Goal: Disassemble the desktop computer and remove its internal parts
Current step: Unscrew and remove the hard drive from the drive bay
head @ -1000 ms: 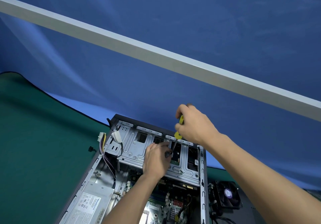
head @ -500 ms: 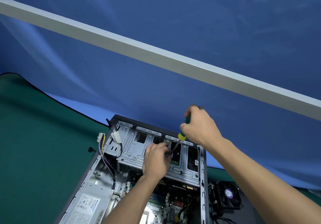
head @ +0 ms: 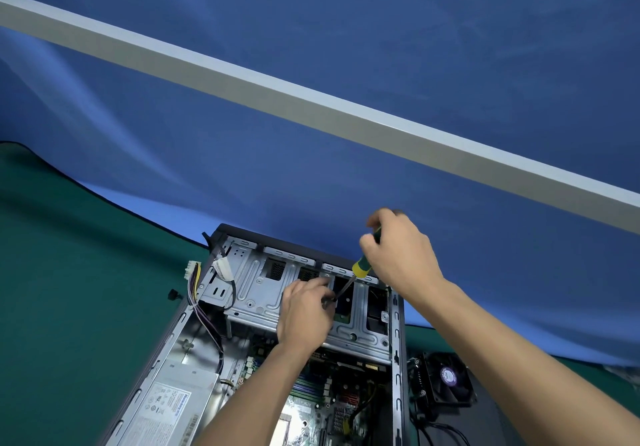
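The open desktop case (head: pixel 398 348) lies on its side on a green mat. Its silver drive cage (head: pixel 258 293) fills the far end, with the power supply (head: pixel 173 400) at the lower left and the motherboard (head: pixel 322 400) below the cage. My right hand (head: pixel 398 255) grips the green and yellow handle of a screwdriver (head: pixel 360 267), whose shaft slants down-left into the cage. My left hand (head: pixel 304 310) rests on the cage and pinches the screwdriver's tip between its fingers. The screw itself is hidden.
A removed CPU cooler fan (head: pixel 446 380) with its cable sits on the mat just right of the case. A bundle of power cables (head: pixel 194 279) hangs over the case's left wall. A small black part (head: pixel 174 295) lies on the green mat (head: pixel 69 289). A blue cloth (head: pixel 346 47) and a grey bar (head: pixel 311 102) stand behind.
My right hand has risen and drawn back to the right with the screwdriver, showing more of the handle and shaft. My left hand has stayed at the tip on the cage.
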A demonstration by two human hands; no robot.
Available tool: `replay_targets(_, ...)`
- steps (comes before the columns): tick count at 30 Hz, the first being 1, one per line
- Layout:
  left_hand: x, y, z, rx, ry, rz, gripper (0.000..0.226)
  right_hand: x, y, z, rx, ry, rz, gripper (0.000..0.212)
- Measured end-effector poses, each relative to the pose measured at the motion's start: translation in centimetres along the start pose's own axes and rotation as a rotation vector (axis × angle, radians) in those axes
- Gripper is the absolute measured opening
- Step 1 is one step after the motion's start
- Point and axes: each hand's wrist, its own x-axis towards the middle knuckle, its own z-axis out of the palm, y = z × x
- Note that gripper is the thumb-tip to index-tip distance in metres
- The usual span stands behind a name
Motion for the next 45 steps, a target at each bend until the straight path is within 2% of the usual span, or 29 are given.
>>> replay_targets(2, 0.0, 0.0, 0.0, -0.014, -0.003, -0.016, 0.017, -0.2, 0.2, -0.1, 0.035, -0.006, 0.033, 0.022)
replay_targets(9, 0.0, 0.3, 0.2, 0.001, 0.04, -0.043, 0.015, -0.8, 1.9, -0.7, 0.171, 0.142, 0.092, 0.009)
replay_targets(14, -0.3, 0.5, 0.3, 0.156, 0.06, 0.085, 0.023, -1.3, 3.7, -0.8, 0.295, 0.225, 0.17, 0.006)
replay_targets(22, -0.5, 0.7, 0.3, 0.292, 0.052, 0.187, 0.025, -4.0, 6.7, 2.2, 0.487, 0.177, 0.283, 0.012)
replay_targets(25, -0.4, 0.8, 0.3, 0.303, 0.021, 0.186, 0.026, -4.8, 8.1, 3.4, 0.503, 0.088, 0.304, 0.02)
replay_targets(28, -0.2, 1.1, 0.2, 0.281, -0.027, 0.166, 0.021, -5.2, 9.5, 4.4, 0.464, -0.08, 0.356, 0.031)
replay_targets(32, -0.1, 1.8, -0.2, 0.315, -0.102, 0.129, 0.013, -5.4, 10.3, 5.3, 0.244, -0.234, 0.386, 0.036)
replay_targets(36, 0.2, 1.8, -0.2, 0.32, -0.124, 0.119, 0.015, -5.9, 9.5, 5.7, -0.063, -0.31, 0.37, 0.02)
replay_targets(38, 0.2, 1.9, -0.2, 0.258, -0.119, 0.064, 0.02, -6.2, 9.3, 5.6, -0.121, -0.327, 0.395, 0.013)
replay_targets(40, -0.1, 2.4, -0.6, 0.103, -0.079, -0.055, 0.021, -6.5, 9.6, 5.6, -0.084, -0.328, 0.435, 0.019)
replay_targets(42, -0.3, 3.0, -0.9, -0.17, -0.056, -0.221, 0.018, -6.9, 10.1, 5.6, 0.01, -0.323, 0.436, 0.025)
replay_targets(45, -1.0, 4.4, -1.2, -0.627, -0.095, -0.414, 0.018, -7.9, 10.5, 5.9, 0.313, -0.267, 0.35, 0.029)
